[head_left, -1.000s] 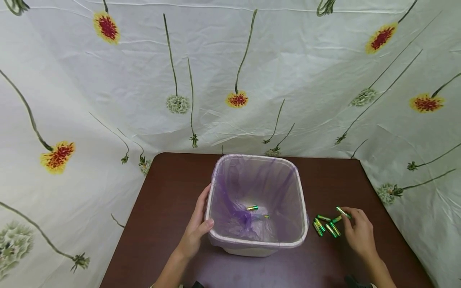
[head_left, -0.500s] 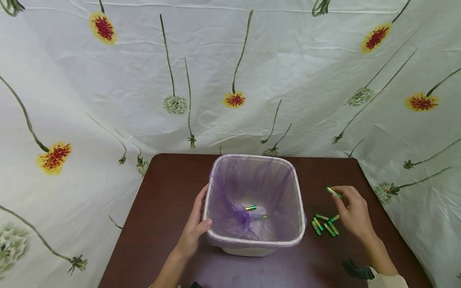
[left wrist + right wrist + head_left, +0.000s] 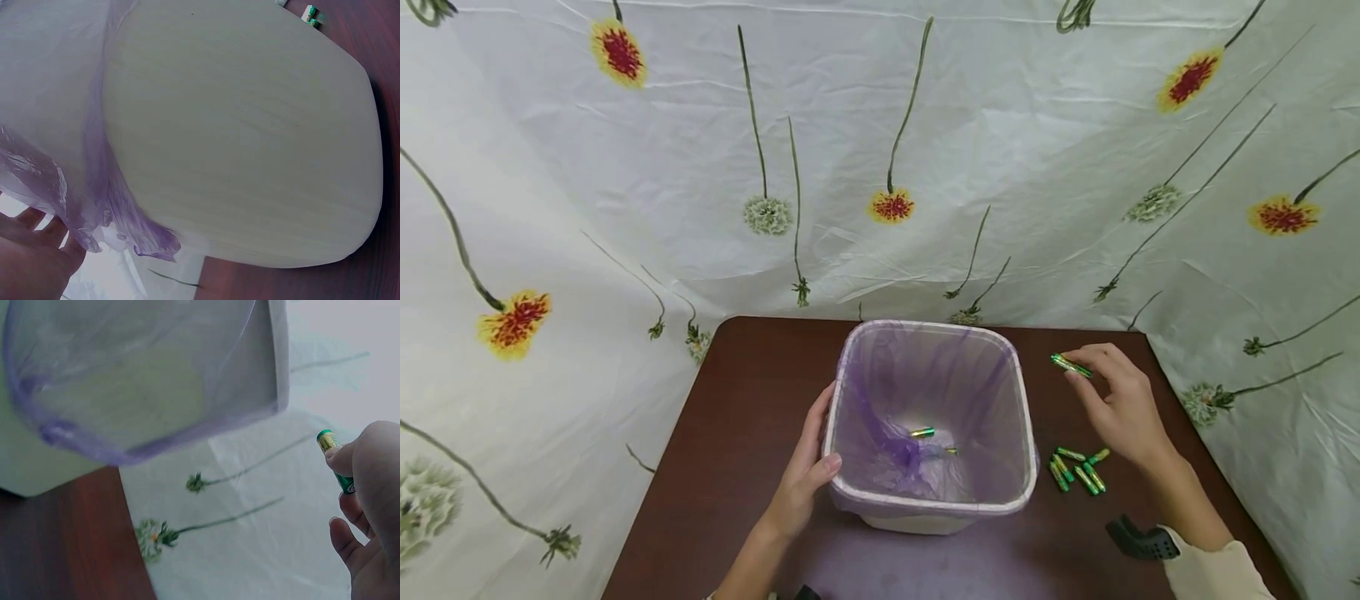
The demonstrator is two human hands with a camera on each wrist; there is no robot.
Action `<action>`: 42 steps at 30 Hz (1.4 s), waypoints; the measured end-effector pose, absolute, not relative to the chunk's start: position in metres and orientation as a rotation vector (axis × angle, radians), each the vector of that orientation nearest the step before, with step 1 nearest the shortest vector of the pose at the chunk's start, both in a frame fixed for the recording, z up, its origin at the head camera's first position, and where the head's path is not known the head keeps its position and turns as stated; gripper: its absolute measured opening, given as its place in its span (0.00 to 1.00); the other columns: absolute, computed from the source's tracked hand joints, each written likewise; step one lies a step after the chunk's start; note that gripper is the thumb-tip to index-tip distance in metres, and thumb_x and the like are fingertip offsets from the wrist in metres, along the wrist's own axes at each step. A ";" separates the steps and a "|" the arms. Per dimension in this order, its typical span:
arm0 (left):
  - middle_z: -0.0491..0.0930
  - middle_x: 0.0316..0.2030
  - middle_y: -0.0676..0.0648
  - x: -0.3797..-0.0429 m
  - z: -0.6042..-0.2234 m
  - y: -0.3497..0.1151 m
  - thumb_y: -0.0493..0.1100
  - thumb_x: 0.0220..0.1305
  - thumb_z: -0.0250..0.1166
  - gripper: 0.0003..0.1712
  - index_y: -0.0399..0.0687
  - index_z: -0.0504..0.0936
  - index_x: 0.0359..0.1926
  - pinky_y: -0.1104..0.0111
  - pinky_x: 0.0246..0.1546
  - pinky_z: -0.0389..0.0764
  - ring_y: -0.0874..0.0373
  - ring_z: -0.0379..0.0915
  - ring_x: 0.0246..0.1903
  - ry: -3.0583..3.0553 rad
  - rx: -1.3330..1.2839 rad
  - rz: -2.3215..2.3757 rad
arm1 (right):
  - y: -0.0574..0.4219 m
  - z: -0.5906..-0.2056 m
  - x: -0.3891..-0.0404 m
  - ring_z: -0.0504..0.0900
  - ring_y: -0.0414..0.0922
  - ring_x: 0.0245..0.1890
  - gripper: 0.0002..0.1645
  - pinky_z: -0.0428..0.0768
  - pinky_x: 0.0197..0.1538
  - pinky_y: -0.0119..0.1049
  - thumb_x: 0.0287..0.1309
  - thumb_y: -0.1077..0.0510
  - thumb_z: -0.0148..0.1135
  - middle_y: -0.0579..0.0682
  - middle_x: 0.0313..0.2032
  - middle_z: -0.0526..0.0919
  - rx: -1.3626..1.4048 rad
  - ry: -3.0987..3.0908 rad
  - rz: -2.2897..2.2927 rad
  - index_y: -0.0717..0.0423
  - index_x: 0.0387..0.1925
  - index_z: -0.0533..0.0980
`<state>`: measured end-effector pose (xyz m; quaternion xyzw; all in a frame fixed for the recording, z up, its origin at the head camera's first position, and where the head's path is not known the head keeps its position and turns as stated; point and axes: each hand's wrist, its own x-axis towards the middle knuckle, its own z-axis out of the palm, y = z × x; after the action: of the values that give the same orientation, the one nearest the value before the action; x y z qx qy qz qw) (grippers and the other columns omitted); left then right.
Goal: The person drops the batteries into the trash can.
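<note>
A pale trash bin (image 3: 917, 524) with a sheer purple bag (image 3: 981, 392) folded over its rim stands in the middle of the table. My left hand (image 3: 801, 483) holds its left side, thumb at the rim and fingers along the outside. In the left wrist view that hand's fingers lie against the loose bag edge (image 3: 150, 240). To the right of the bin, my right hand (image 3: 1122, 407) pinches a green-and-gold battery (image 3: 1072, 365) between thumb and fingertips, raised above the table. A battery (image 3: 922, 432) lies at the bottom inside the bag, with another partly covered beside it.
Several loose batteries (image 3: 1075, 471) lie in a cluster on the dark brown table (image 3: 760, 367), between the bin and my right forearm. A white flower-print cloth (image 3: 850, 125) hangs behind and along both sides. A black strap (image 3: 1142, 542) is by my right wrist.
My right hand has risen from beside the battery cluster, carrying one battery up and leftward toward the bin's right side. My left hand keeps its hold on the bin.
</note>
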<state>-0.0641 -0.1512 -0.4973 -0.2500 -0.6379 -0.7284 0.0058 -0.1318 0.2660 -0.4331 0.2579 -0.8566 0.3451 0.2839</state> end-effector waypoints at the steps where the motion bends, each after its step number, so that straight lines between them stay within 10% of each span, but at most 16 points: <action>1: 0.44 0.79 0.41 -0.064 -0.497 -0.151 0.41 0.68 0.50 0.46 0.52 0.43 0.84 0.68 0.69 0.56 0.47 0.48 0.74 -1.997 -0.785 -2.280 | 0.264 -0.430 -0.133 0.79 0.43 0.43 0.24 0.72 0.45 0.27 0.50 0.81 0.71 0.52 0.43 0.82 0.705 -2.292 0.923 0.62 0.49 0.84; 26: 0.44 0.80 0.41 -0.064 -0.496 -0.152 0.41 0.69 0.50 0.46 0.53 0.43 0.84 0.67 0.69 0.57 0.45 0.48 0.74 -1.997 -0.793 -2.283 | 0.190 -0.386 -0.165 0.73 0.38 0.32 0.18 0.72 0.27 0.30 0.60 0.73 0.70 0.46 0.46 0.82 1.153 -2.373 0.897 0.54 0.48 0.84; 42: 0.43 0.80 0.41 -0.063 -0.493 -0.151 0.42 0.69 0.49 0.45 0.53 0.43 0.84 0.68 0.70 0.56 0.46 0.47 0.74 -2.003 -0.787 -2.282 | 0.149 -0.374 -0.177 0.79 0.41 0.42 0.14 0.79 0.41 0.42 0.64 0.70 0.67 0.44 0.44 0.82 1.399 -2.337 0.967 0.54 0.48 0.85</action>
<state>-0.0631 -0.1511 -0.4932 -0.2508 -0.6386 -0.7275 0.0024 -0.1774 0.1493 -0.3738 0.4801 -0.8022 0.3320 0.1254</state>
